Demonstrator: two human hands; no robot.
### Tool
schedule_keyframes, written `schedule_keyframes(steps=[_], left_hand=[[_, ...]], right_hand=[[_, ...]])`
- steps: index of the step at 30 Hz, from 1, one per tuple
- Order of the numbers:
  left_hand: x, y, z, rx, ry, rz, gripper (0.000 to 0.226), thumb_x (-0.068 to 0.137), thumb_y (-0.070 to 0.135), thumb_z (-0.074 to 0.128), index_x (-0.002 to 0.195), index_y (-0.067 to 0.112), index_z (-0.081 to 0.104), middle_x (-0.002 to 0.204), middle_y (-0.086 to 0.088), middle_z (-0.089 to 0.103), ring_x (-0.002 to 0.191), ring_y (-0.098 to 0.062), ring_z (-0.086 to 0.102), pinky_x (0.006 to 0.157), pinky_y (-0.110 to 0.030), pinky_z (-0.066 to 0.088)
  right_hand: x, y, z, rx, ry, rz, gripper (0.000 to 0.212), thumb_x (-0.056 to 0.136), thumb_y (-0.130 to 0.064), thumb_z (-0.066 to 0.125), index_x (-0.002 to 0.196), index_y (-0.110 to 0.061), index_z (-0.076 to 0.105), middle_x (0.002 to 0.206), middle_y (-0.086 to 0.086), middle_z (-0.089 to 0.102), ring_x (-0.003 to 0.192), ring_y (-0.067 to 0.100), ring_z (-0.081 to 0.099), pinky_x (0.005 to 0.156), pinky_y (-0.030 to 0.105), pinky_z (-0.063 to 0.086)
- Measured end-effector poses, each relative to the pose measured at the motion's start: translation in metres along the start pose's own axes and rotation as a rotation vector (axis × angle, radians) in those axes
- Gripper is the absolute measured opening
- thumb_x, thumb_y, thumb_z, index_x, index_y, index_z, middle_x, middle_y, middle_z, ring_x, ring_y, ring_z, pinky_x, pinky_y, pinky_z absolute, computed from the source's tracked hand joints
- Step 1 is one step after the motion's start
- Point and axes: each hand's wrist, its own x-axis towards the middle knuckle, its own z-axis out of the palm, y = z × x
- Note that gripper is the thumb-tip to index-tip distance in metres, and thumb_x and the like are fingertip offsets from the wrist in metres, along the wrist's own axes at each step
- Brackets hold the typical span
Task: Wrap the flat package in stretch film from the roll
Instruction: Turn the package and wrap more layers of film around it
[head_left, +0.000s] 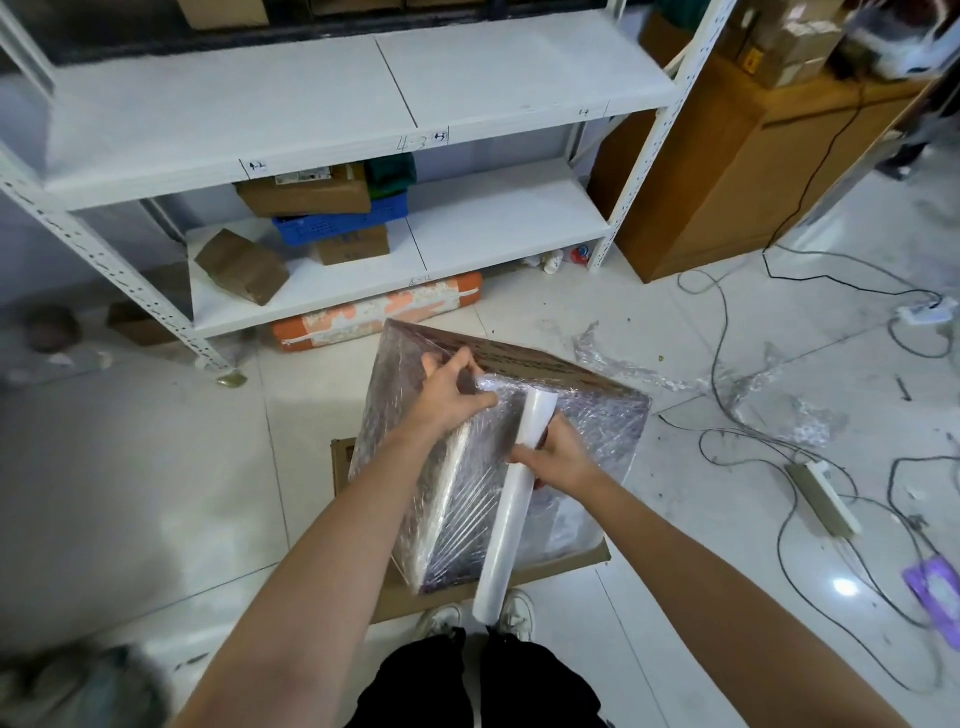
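The flat cardboard package (587, 415) stands tilted on a cardboard sheet (561, 566) on the floor, and shiny stretch film covers most of it. My left hand (452, 395) rests on the package's upper edge and pinches bunched film there. A long white roll of stretch film (511, 499) lies slanted against the package's near face. My right hand (558, 457) grips the roll around its middle. Film stretches taut from the roll across the near left corner of the package.
White metal shelving (363, 135) with boxes and a blue crate stands behind. Crumpled film scraps (613, 358) lie to the right, among loose cables and power strips (823, 499). A wooden cabinet (727, 156) stands at the right rear. My shoes (514, 613) are just below the cardboard sheet.
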Motion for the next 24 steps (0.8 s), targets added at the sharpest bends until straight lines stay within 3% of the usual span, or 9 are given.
schedule_keyframes(steps=[5,7,9,12,15,16,18,20,24], left_hand=[[-0.002,-0.006,-0.003,-0.021,0.031,0.010,0.030,0.079,0.017,0.075,0.094,0.017,0.048,0.114,-0.004,0.027,0.098,-0.021,0.043,0.092,-0.021,0.037],[-0.002,-0.011,-0.006,-0.023,0.039,0.019,0.030,0.078,0.016,0.075,0.091,0.020,0.049,0.116,-0.004,0.027,0.101,-0.021,0.043,0.094,-0.023,0.038],[-0.002,-0.015,-0.009,-0.015,0.044,0.035,0.030,0.077,0.018,0.076,0.089,0.023,0.049,0.119,-0.004,0.029,0.104,-0.023,0.045,0.097,-0.029,0.042],[-0.003,-0.016,-0.013,0.122,0.040,0.093,0.030,0.077,0.024,0.074,0.095,0.021,0.050,0.135,-0.007,0.030,0.116,-0.025,0.046,0.098,-0.038,0.044],[-0.006,-0.012,-0.011,0.339,0.025,0.282,0.026,0.083,0.024,0.068,0.101,0.017,0.051,0.152,0.000,0.019,0.109,-0.020,0.051,0.087,-0.037,0.050],[-0.006,-0.012,-0.009,0.372,-0.005,0.334,0.025,0.087,0.020,0.064,0.109,0.019,0.053,0.151,0.001,0.022,0.112,-0.023,0.051,0.093,-0.038,0.048],[-0.006,-0.014,-0.002,0.393,-0.067,0.380,0.037,0.092,0.011,0.053,0.124,0.029,0.055,0.147,0.001,0.032,0.134,-0.032,0.029,0.114,-0.045,0.024],[-0.006,-0.015,0.002,0.364,-0.067,0.362,0.040,0.094,0.008,0.048,0.121,0.034,0.062,0.143,0.003,0.039,0.142,-0.030,0.010,0.117,-0.056,0.009],[-0.001,-0.018,0.000,0.341,-0.056,0.359,0.029,0.092,0.019,0.057,0.119,0.026,0.065,0.132,0.001,0.046,0.137,-0.026,0.017,0.113,-0.053,0.019]], right_hand=[[0.006,-0.002,0.005,-0.051,-0.026,-0.022,0.042,0.075,-0.003,0.072,0.100,-0.015,0.040,0.085,0.005,0.056,0.073,0.017,0.061,0.050,0.031,0.057],[0.008,-0.001,0.012,-0.038,-0.046,-0.005,0.038,0.076,-0.002,0.071,0.096,-0.018,0.042,0.085,0.007,0.057,0.078,0.022,0.063,0.057,0.041,0.059],[0.009,-0.002,0.018,-0.030,-0.051,0.000,0.042,0.076,-0.003,0.072,0.103,-0.013,0.043,0.090,0.011,0.060,0.082,0.025,0.065,0.061,0.047,0.059],[0.009,-0.002,0.020,-0.020,-0.053,-0.017,0.048,0.075,-0.002,0.072,0.109,-0.011,0.040,0.090,0.010,0.059,0.079,0.023,0.065,0.060,0.046,0.059],[0.007,0.003,0.016,-0.054,-0.041,-0.050,0.050,0.074,-0.005,0.073,0.109,-0.013,0.038,0.087,0.008,0.057,0.081,0.026,0.064,0.063,0.048,0.058],[0.006,0.004,0.015,-0.059,-0.026,-0.059,0.051,0.074,-0.007,0.074,0.110,-0.012,0.038,0.087,0.008,0.057,0.083,0.028,0.064,0.065,0.051,0.057],[0.006,0.006,0.011,-0.050,-0.021,-0.084,0.052,0.072,-0.009,0.075,0.112,-0.011,0.041,0.088,0.010,0.058,0.085,0.029,0.063,0.068,0.054,0.055],[0.006,0.007,0.009,-0.031,-0.035,-0.094,0.055,0.073,-0.009,0.075,0.113,-0.015,0.039,0.092,0.011,0.058,0.090,0.029,0.062,0.072,0.055,0.054],[0.004,0.012,0.008,-0.005,-0.046,-0.098,0.053,0.075,-0.006,0.073,0.112,-0.019,0.037,0.086,0.003,0.055,0.088,0.025,0.061,0.075,0.052,0.055]])
